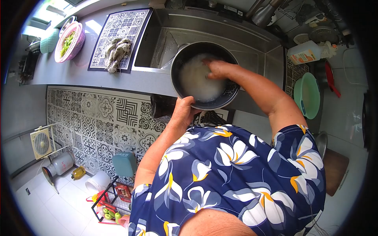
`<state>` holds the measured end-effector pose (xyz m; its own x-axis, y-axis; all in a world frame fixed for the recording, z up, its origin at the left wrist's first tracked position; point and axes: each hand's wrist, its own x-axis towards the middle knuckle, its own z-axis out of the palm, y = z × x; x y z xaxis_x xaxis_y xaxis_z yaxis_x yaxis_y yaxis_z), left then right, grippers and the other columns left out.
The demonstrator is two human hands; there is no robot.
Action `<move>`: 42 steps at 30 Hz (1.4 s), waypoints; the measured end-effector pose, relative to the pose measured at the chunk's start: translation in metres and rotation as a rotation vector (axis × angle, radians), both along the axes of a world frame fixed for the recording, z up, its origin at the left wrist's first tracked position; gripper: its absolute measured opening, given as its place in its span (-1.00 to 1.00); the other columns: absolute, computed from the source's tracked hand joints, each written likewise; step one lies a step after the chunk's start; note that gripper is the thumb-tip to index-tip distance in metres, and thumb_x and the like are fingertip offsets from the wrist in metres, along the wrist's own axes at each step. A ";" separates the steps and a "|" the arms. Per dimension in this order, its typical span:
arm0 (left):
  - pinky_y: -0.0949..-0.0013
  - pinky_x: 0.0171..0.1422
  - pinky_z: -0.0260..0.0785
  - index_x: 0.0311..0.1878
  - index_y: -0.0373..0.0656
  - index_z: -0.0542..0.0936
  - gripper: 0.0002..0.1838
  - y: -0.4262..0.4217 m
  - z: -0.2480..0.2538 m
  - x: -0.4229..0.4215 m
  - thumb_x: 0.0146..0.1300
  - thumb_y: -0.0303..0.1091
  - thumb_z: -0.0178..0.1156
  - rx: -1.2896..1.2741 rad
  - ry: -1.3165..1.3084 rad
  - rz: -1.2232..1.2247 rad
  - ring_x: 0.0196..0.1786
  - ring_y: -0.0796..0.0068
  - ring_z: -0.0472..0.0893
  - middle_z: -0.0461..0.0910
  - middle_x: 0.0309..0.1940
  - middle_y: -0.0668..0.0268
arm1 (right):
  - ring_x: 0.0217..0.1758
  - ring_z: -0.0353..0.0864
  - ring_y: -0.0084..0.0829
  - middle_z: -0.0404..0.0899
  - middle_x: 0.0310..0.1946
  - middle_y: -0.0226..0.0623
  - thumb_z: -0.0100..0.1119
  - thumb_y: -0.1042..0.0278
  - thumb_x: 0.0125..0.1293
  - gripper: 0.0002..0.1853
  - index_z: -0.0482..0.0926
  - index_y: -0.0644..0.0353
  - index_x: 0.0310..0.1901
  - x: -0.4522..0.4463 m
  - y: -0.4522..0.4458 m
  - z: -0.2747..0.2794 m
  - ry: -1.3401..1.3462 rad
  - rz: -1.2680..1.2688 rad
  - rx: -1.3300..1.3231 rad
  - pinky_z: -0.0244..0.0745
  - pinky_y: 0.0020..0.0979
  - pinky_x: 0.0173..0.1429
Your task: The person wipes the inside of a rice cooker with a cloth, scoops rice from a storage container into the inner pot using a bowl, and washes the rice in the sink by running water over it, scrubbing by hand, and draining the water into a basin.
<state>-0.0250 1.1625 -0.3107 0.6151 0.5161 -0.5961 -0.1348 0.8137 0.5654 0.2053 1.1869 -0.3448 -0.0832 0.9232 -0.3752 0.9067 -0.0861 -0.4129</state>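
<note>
A dark round cooking pot [234,94] with a pale rim is tilted over the front edge of the sink. Cloudy whitish water [199,80] fills its lower part, and whatever lies under the surface is too murky to make out. My left hand [185,110] grips the pot's near rim, with the thumb over the edge and the fingers beneath. Inside the pot, my right hand [218,70] dips into the water, its thumb and a finger apart. The tips of its fingers are hidden by the cloudy water.
A steel sink [252,59] surrounds the pot's far side. Leftward on the counter, a grey cloth [117,54] lies on a patterned mat [122,23], beside a pink basket [82,41] of greens. At right are a green basin [307,96] and a white jug [303,53].
</note>
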 end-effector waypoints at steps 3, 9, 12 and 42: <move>0.08 -0.04 0.55 0.02 -0.43 0.40 -0.51 0.000 0.004 0.000 -0.09 -0.50 -0.03 0.007 -0.004 -0.002 -0.11 0.22 0.60 0.52 -0.15 0.06 | 0.23 0.35 -0.04 0.33 0.15 0.16 0.31 0.20 -0.03 -0.19 0.20 0.27 0.27 -0.024 -0.028 0.020 -0.102 -0.003 -0.165 0.32 -0.21 0.25; 0.09 -0.04 0.55 -0.02 -0.40 0.42 -0.55 0.000 -0.002 -0.001 -0.07 -0.48 -0.01 0.004 -0.005 -0.002 -0.13 0.22 0.60 0.53 -0.19 0.08 | 0.13 0.46 -0.07 0.47 0.00 0.15 0.31 0.21 -0.05 -0.24 0.27 0.23 0.22 -0.079 -0.022 -0.005 0.059 0.019 -0.337 0.37 -0.22 0.18; 0.08 -0.04 0.54 -0.04 -0.39 0.43 -0.57 -0.002 -0.006 0.000 -0.07 -0.48 0.00 -0.017 0.002 0.034 -0.13 0.21 0.60 0.52 -0.20 0.09 | 0.06 0.52 -0.05 0.52 -0.08 0.15 0.22 0.31 -0.01 -0.36 0.31 0.23 0.17 -0.094 -0.012 -0.003 0.292 -0.150 -0.230 0.39 -0.23 0.13; 0.06 -0.07 0.56 0.23 -0.12 0.17 -0.34 0.002 0.007 -0.007 -0.06 -0.48 0.02 0.010 -0.047 -0.084 0.01 0.20 0.52 0.38 -0.01 0.12 | -0.08 0.58 0.00 0.58 -0.22 0.12 0.16 0.40 0.00 -0.65 0.55 0.28 -0.12 -0.086 -0.001 -0.023 0.310 0.042 -0.099 0.46 -0.15 -0.04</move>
<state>-0.0317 1.1646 -0.3037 0.6835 0.4674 -0.5607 -0.0931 0.8176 0.5682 0.1194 1.1854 -0.3678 -0.2447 0.8768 -0.4139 0.7429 -0.1048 -0.6612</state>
